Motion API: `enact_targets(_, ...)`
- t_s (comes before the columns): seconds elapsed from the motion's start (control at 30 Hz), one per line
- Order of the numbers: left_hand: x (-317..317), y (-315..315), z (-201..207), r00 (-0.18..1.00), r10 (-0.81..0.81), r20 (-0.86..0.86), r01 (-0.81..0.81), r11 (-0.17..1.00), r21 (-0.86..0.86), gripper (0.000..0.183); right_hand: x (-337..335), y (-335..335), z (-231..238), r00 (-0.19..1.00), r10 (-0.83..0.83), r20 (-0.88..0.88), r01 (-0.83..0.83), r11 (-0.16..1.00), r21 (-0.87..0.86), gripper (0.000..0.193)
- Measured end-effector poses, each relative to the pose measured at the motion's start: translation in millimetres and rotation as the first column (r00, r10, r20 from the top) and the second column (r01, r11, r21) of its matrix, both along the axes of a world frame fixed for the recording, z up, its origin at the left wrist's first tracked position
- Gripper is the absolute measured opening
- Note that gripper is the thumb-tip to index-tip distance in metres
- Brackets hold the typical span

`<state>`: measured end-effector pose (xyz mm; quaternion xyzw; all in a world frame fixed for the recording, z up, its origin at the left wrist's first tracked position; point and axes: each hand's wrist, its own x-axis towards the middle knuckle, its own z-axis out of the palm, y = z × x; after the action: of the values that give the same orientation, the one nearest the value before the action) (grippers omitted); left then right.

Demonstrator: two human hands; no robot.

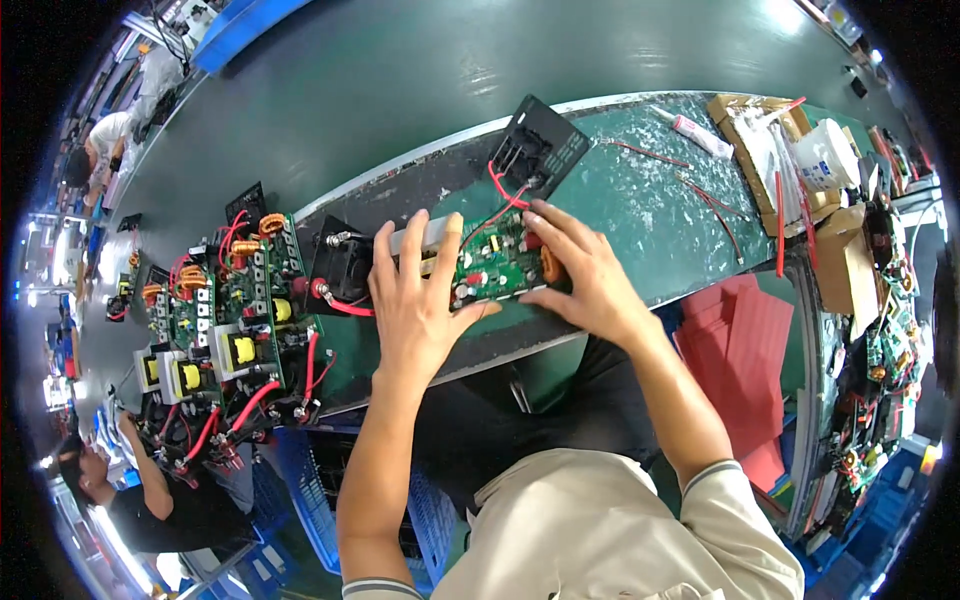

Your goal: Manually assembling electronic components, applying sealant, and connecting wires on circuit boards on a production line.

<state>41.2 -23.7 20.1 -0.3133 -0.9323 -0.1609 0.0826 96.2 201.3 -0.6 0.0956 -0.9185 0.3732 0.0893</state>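
both hands lie flat and spread on a green circuit board (pixel 497 262) at the near edge of the green belt (pixel 640 215); neither closes around it, the fingers only press and steady it. left hand (pixel 417 300) covers the board's left end, fingertips reaching a pale block on it, thumb along the near edge. right hand (pixel 585 275) rests on the right end, fingers fanned over the parts next to an orange coil (pixel 549 263).

to handle this well, i judge the pressure should go onto bare board and edges, not onto the tall parts, and the red wires (pixel 500 190) running far to the black panel (pixel 540 148) should stay slack, since a tug could strain their joints.

left of the left hand sits a black block with red leads (pixel 338 270), touching or just beside the board. further left, a row of finished boards (pixel 235 320) with yellow transformers and orange coils lies along the belt.

to the far right lie loose red wires (pixel 715 200), a white tube (pixel 700 132) and a cardboard box (pixel 765 140). red sheets (pixel 735 330) are stacked at the near right, below the belt.
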Motion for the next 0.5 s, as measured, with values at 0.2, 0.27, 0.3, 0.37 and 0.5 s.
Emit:
enact_targets(0.2,5,5,-9,0.994,0.080,-0.071,-0.078,0.996,0.034,0.101,-7,7,-6,0.998,0.061,-0.001,-0.061,0.997,-0.037,0.087)
enact_targets(0.27,4,4,-11,0.993,0.096,-0.067,-0.093,0.994,0.048,0.101,-7,3,-8,0.999,0.054,0.005,-0.053,0.998,-0.027,0.086)
enact_targets(0.3,4,4,-13,0.992,0.098,-0.081,-0.094,0.994,0.049,0.101,-8,2,-9,0.999,0.033,-0.008,-0.033,0.999,-0.031,0.085)
enact_targets(0.37,5,4,-14,0.991,0.119,-0.057,-0.115,0.992,0.059,0.099,-6,1,-11,1.000,0.022,0.001,-0.022,1.000,0.005,0.083)
enact_targets(0.5,5,6,-12,0.992,0.123,-0.006,-0.123,0.991,0.046,0.093,-8,-1,-12,1.000,-0.009,-0.010,0.009,1.000,0.029,0.081)
